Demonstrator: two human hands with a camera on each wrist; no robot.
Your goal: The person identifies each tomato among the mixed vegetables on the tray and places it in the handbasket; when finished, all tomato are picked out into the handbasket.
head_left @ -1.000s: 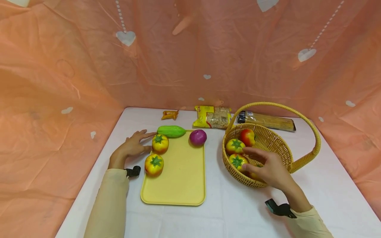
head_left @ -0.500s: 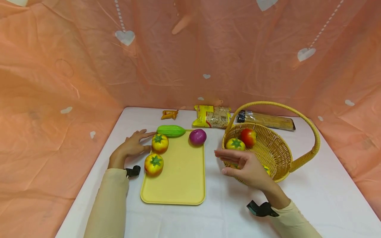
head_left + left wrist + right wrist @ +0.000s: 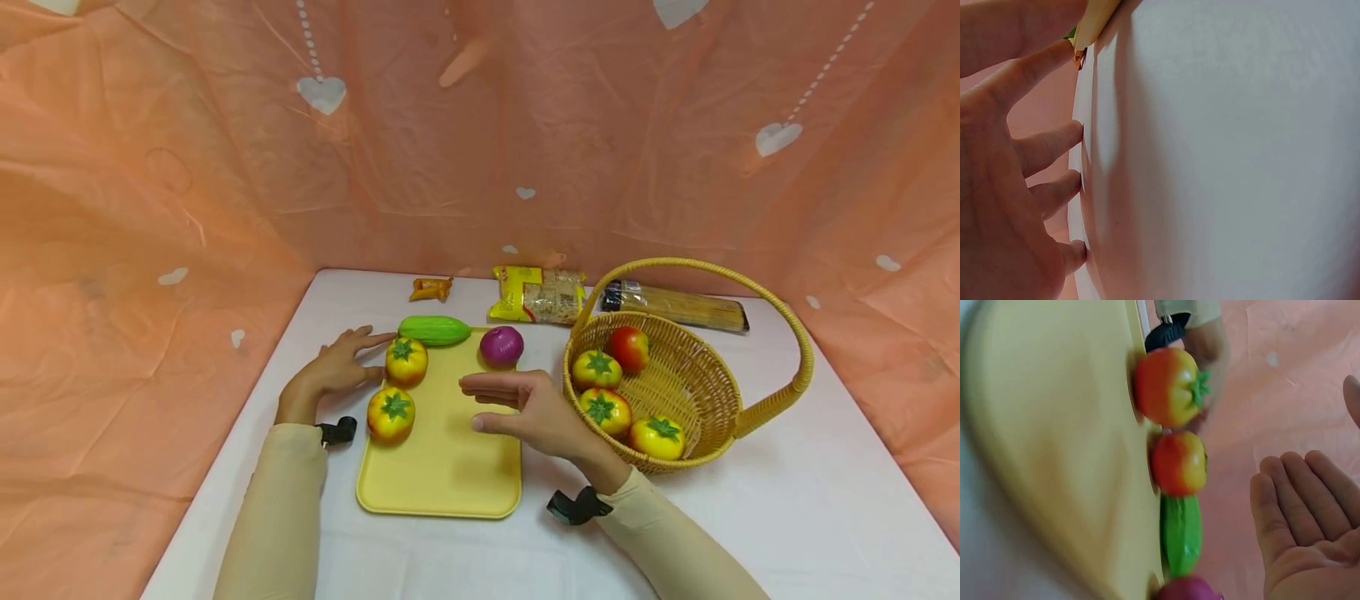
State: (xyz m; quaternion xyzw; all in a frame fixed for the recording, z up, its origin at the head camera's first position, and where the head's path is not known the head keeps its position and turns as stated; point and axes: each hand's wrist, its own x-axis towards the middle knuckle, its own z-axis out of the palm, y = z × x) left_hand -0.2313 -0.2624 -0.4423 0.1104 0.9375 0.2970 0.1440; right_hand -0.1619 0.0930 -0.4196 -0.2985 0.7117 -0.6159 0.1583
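Note:
My right hand hovers over the right side of the yellow tray, fingers straight and thumb apart, holding nothing. At the tray's left edge my left hand rests with spread fingers; in the left wrist view its fingertips meet the white table and the tray's rim. Beside that hand sit two red-yellow toy tomatoes, a rear tomato and a front tomato. A green cucumber-like vegetable lies along the tray's far edge, and a purple onion sits at its far right corner.
Right of the tray stands a wicker basket with a tall handle, holding several toy tomatoes and a red apple-like fruit. Behind lie a small orange packet, a yellow bag and a pack of noodles. Orange cloth hangs around the table.
My right hand has moved left from above the basket to over the tray, uncovering the tomatoes in the basket. The left hand has stayed in place.

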